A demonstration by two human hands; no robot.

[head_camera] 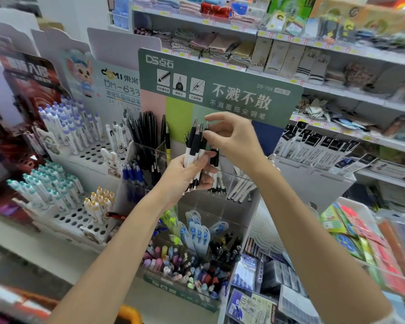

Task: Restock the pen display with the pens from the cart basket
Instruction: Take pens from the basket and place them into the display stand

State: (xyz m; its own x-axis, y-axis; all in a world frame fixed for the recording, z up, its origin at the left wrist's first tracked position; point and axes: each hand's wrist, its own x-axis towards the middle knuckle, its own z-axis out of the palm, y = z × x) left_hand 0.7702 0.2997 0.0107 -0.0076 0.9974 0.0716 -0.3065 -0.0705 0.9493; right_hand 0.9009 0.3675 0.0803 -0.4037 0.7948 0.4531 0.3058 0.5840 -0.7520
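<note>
My left hand (188,170) grips a bundle of white pens with black grips (197,142), tips pointing up, in front of the green pen display (220,90). My right hand (234,141) is raised beside the bundle, thumb and forefinger pinching the tip end of one pen at the top right of the bundle. Behind the hands, clear compartments of the display hold similar white and black pens (240,188). The cart basket is hidden, apart from an orange edge (129,312) at the bottom.
A clear holder of black and blue pens (147,164) stands left of the hands. White perforated racks with capped pens (68,136) fill the left. Bins of coloured pens (185,260) sit below. Shelves of socks and packaged stationery (337,150) run along the right.
</note>
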